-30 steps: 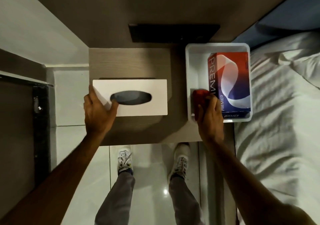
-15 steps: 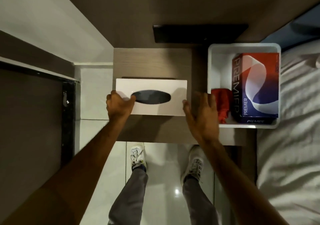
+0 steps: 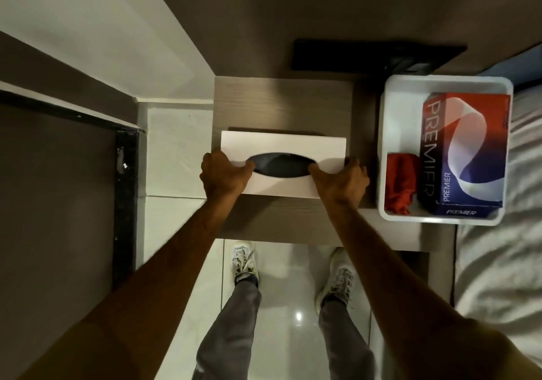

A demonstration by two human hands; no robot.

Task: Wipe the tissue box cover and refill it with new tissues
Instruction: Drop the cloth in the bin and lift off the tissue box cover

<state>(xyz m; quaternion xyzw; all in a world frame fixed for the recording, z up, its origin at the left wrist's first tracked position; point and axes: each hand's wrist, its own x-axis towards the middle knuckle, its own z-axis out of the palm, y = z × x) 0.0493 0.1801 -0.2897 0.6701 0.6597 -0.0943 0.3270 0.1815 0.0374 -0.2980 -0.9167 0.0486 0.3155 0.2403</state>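
A white tissue box cover (image 3: 283, 145) with a dark oval slot lies on the wooden bedside table (image 3: 281, 101). My left hand (image 3: 223, 176) grips its left end, thumb at the slot's edge. My right hand (image 3: 341, 180) grips its right end the same way. To the right, a white plastic tray (image 3: 384, 145) holds a red and blue PREMIER tissue box (image 3: 466, 151) and a crumpled red cloth (image 3: 399, 184) lying loose beside it.
A dark flat panel (image 3: 375, 57) sits against the wall behind the table. A bed with white sheets (image 3: 504, 262) lies to the right. Glossy floor tiles (image 3: 176, 151) and my two feet show below the table's front edge.
My right hand let go of the red cloth in the tray and moved left onto the cover's right end. My left hand has stayed on the left end.
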